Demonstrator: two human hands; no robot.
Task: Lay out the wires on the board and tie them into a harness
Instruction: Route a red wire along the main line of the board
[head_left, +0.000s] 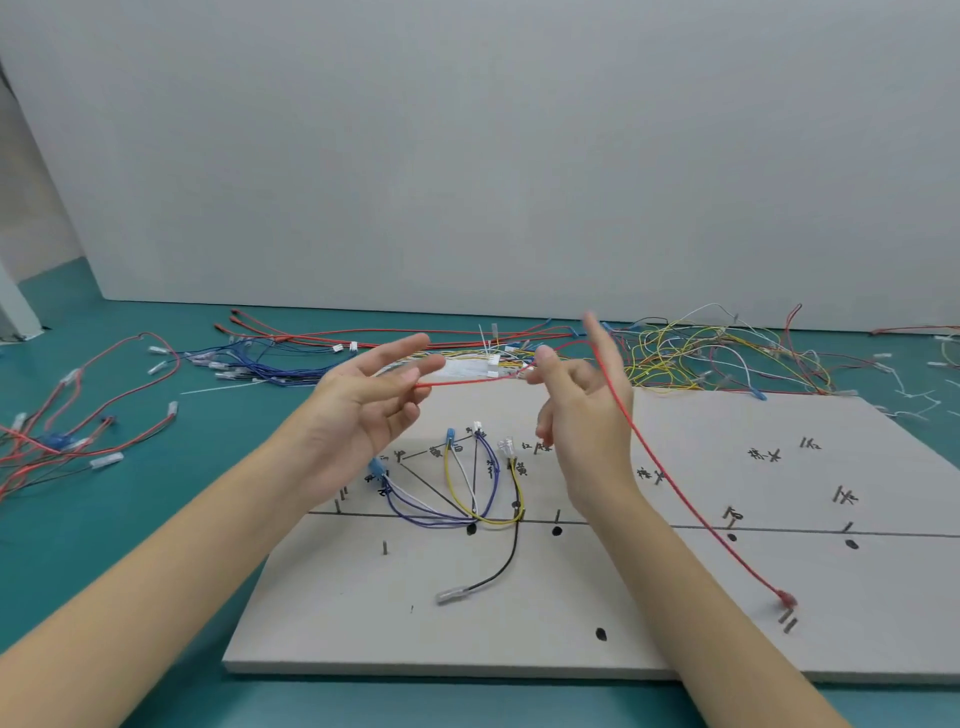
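I hold the red wire (670, 483) taut between both hands above the board (857, 587). Left hand (363, 410) pinches one end with its other fingers loose; right hand (582, 410) pinches mid-length. Its long tail runs down-right to the red terminal (785, 598) by the nails, nearer my right hand.

Two hands are seen, the left hand (363, 410) and the right hand (582, 410), with one red wire (670, 483) stretched between them. One board (597, 597) is counted on the worktop (130, 545). Loose wires behind it are too tangled to be counted.

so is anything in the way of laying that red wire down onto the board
Nothing visible blocks it. The red wire hangs from the right hand and left hand above the board, its terminal already touching near the front-right pins. The routed wires lie further left.
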